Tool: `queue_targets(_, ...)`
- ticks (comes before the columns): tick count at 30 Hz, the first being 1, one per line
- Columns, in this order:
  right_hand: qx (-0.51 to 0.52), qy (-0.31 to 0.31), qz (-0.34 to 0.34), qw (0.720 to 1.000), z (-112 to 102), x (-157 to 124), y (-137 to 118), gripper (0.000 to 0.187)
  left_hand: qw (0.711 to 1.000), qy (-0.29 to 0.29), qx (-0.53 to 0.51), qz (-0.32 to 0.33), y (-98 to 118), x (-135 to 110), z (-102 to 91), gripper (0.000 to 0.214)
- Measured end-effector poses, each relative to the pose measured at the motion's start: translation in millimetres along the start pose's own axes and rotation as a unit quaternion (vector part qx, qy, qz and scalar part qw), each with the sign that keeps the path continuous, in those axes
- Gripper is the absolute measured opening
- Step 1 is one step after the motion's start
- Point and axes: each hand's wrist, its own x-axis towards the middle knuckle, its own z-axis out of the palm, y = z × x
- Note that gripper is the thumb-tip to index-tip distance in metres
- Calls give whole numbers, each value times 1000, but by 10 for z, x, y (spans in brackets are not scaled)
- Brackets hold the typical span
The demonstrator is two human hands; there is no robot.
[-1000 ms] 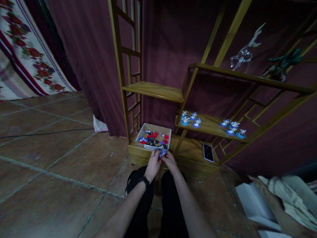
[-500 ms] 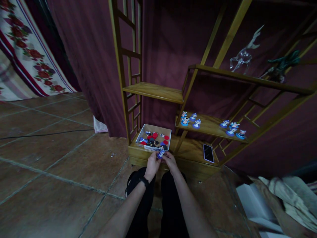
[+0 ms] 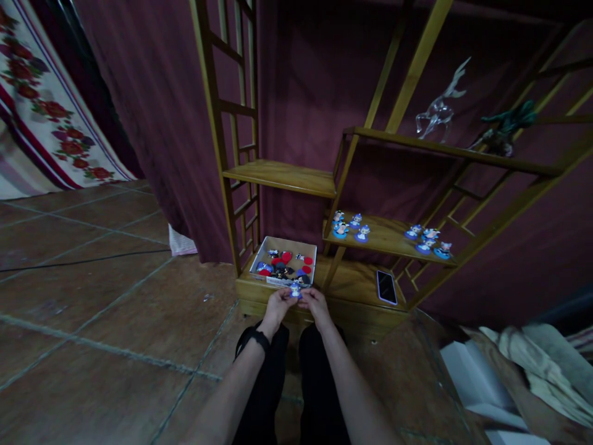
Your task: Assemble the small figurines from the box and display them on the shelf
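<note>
A small purple-and-white figurine [image 3: 295, 290] is held upright between both hands, just in front of a shallow cardboard box. My left hand [image 3: 279, 306] pinches its left side, and my right hand [image 3: 315, 303] grips its right side by the base. Inside the box [image 3: 300, 243] lie several more figurines, with red, black and purple parts among them. Two groups of similar figurines [image 3: 362, 233] stand on the low shelf [image 3: 389, 238] to the right, one near its left end and the other [image 3: 425, 246] near its right end.
A phone [image 3: 386, 287] lies on the cabinet's bottom board, right of the box. On the upper shelf stand a clear glass animal [image 3: 435, 117] and a dark green ornament [image 3: 507, 130]. A bare wooden shelf [image 3: 282, 176] juts out above the box. White boxes [image 3: 479, 377] sit on the floor at right.
The figurine has been turned more upright between my hands and brought slightly left and down. The view has shifted a little.
</note>
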Motion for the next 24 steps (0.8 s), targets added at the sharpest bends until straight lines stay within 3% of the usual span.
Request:
queue_targets(9, -100, 8, -63, 993, 47, -9, 31, 20, 999, -6, -27, -44, 36, 17, -33, 36)
queue_targets(16, -52, 22, -36, 998, 41, 24, 52, 29, 995, -50, -67, -51, 23, 30, -37, 34)
queue_targets(24, -18, 6, -9, 1000, -15, 64, 23, 29, 992, -26, -101, -73, 45, 5, -27, 25)
